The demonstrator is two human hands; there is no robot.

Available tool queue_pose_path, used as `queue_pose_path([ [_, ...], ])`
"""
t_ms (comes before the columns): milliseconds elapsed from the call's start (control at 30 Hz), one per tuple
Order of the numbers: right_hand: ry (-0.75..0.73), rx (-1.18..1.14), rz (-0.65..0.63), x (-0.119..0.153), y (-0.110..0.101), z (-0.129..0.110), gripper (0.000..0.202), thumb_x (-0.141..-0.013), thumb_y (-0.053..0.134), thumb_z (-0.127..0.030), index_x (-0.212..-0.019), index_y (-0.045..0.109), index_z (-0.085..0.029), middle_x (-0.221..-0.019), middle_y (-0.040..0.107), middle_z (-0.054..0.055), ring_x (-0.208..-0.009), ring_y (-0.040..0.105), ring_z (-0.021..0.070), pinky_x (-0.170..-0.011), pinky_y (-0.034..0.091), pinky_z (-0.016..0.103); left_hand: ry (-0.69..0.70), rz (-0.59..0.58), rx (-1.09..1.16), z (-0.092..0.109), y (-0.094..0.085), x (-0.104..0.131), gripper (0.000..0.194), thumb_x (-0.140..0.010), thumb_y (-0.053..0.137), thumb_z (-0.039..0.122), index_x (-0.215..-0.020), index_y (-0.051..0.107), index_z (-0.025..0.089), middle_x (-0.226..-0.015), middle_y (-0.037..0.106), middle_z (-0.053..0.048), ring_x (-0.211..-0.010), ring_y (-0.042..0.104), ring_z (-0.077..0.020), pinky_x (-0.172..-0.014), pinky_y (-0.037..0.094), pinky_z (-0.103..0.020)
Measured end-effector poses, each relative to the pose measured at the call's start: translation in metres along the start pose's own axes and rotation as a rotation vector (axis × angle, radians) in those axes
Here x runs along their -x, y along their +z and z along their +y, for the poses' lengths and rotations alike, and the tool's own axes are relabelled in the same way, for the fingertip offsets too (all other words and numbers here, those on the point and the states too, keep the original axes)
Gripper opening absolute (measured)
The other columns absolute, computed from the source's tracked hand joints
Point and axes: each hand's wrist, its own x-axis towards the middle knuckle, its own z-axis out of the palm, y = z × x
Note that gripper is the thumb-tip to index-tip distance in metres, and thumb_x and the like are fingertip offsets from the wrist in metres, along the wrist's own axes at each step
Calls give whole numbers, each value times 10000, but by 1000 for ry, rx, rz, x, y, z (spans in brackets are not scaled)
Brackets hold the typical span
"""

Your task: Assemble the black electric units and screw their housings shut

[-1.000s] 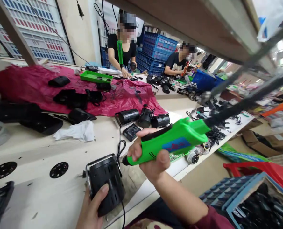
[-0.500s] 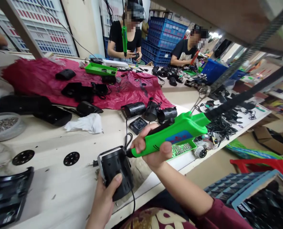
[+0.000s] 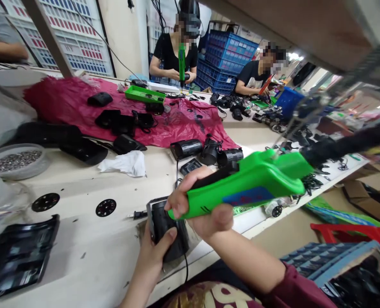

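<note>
My right hand (image 3: 205,205) is wrapped round a green electric screwdriver (image 3: 250,182), its nose pointing down and left. That nose overlaps the top of a black plastic housing (image 3: 173,244), and its tip is hidden, so I cannot tell whether it touches. My left hand (image 3: 159,248) grips the housing from the left, thumb lying across its face. A metal bracket rims the housing's upper left edge, and a black cord (image 3: 187,269) hangs from its lower end. Behind the screwdriver, a green tray of screws (image 3: 241,210) shows in part.
Two black slotted discs (image 3: 105,208) lie left of the housing, near a tub of screws (image 3: 16,161) and a white cloth (image 3: 125,163). More black housings (image 3: 188,149) rest by a pink plastic sheet (image 3: 164,128). Two co-workers (image 3: 173,55) sit across the table. A blue crate (image 3: 334,265) stands lower right.
The screwdriver has swung up and towards me, appearing larger, its nose now over the housing's top. The whole view has shifted slightly. Across the table, a person's green screwdriver has come down to their hands.
</note>
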Motion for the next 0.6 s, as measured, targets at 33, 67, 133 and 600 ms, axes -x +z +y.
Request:
queue_pose_path([
  [33, -6, -17, 18, -1, -2, 7, 434, -780, 640, -625, -928, 630, -217, -541, 519, -54, -440, 498, 103, -548, 541, 279, -21, -1, 5, 0, -1, -1, 649, -622, 792, 480, -1178, 598, 206, -1039, 707, -53, -1016, 612, -261, -905, 464, -383],
  [67, -9, -33, 37, -2, -4, 14, 424, -793, 623, -621, -924, 632, -218, -533, 510, -59, -429, 486, 95, -533, 535, 264, -38, 1, 7, -1, -2, -2, 658, -616, 795, 480, -1177, 598, 200, -1026, 708, -58, -999, 617, -266, -894, 469, -391],
  [133, 12, -57, 56, -5, -6, 22, 409, -798, 612, -614, -905, 633, -220, -516, 493, -65, -407, 463, 86, -505, 524, 247, -63, 0, 11, 0, -4, -4, 666, -603, 804, 474, -1171, 603, 192, -1007, 711, -64, -984, 624, -271, -885, 472, -396],
  [600, -51, 183, 89, 24, -15, -54, 464, -791, 611, -642, -955, 685, -214, -503, 501, -43, -411, 487, 127, -503, 532, 285, -162, 48, 175, -1, -10, -14, 716, -594, 839, 424, -1224, 593, 187, -1005, 731, -35, -979, 653, -218, -791, 523, -284],
])
